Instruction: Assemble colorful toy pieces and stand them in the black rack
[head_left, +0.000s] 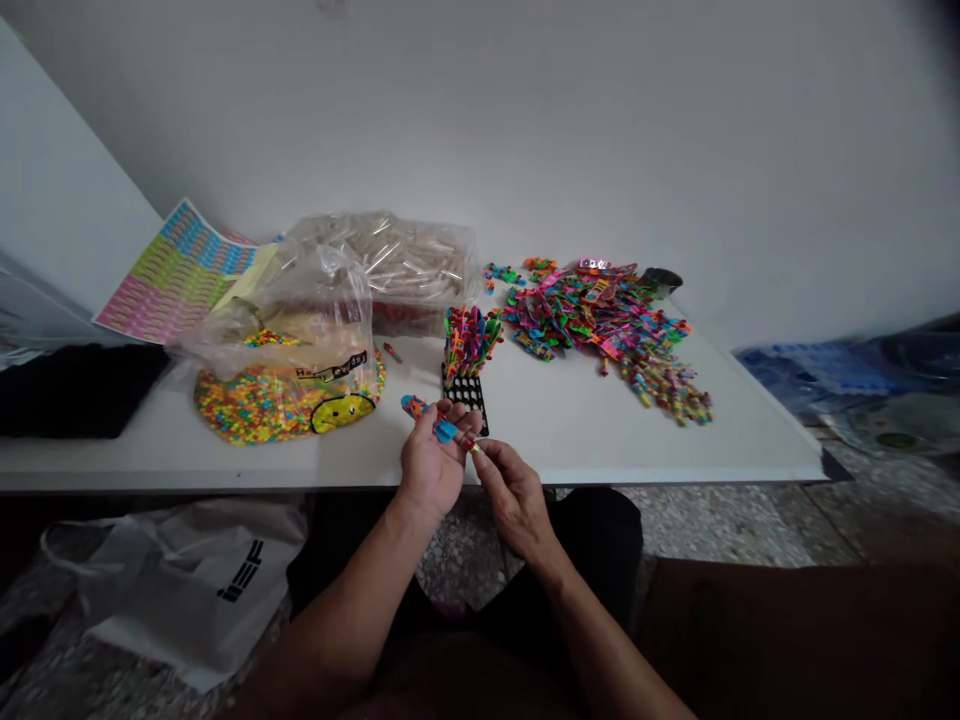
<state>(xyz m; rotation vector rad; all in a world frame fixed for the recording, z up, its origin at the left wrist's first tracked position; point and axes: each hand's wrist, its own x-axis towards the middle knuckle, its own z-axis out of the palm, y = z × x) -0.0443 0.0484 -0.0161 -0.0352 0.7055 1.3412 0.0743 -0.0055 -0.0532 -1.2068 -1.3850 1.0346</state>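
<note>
Palm up, loosely cupped, the left hand [433,465] holds a blue-orange toy [445,432] near the front edge of the surface [600,445]; the right hand [516,498] pinches its tip. White surface runs from the black rack [466,392] rightward.

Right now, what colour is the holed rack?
The rack is black; the head view shows it best.

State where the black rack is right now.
In the head view, the black rack sits on the white table near the picture's centre, just beyond the left hand, between the clear bag at left and the colourful pile at right.
</note>
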